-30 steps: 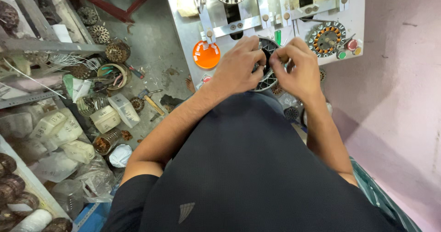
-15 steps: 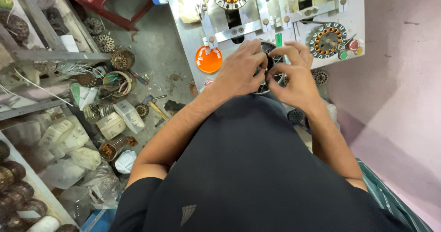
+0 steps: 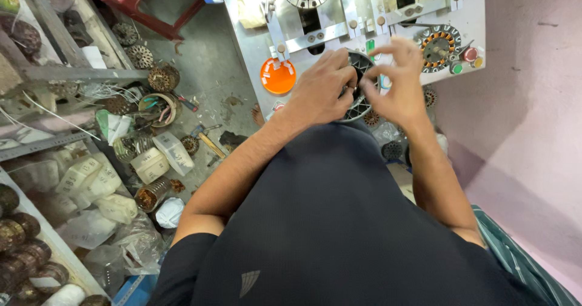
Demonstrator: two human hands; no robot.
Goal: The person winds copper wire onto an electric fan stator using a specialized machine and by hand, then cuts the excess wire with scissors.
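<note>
left hand (image 3: 318,94) curled, right hand (image 3: 394,82) pinching, forearms converging

This is a small motor-winding workshop. A grey metal workbench (image 3: 254,51) carries a clamped winding machine (image 3: 315,15) with coloured push buttons (image 3: 470,57) and a wound copper stator (image 3: 438,45). More wound coils (image 3: 162,77) lie scattered on the dusty concrete floor (image 3: 212,76). Metal shelves (image 3: 54,76) at the side hold what look like bagged parts and further coils, though that corner is too cluttered to be sure.
</note>
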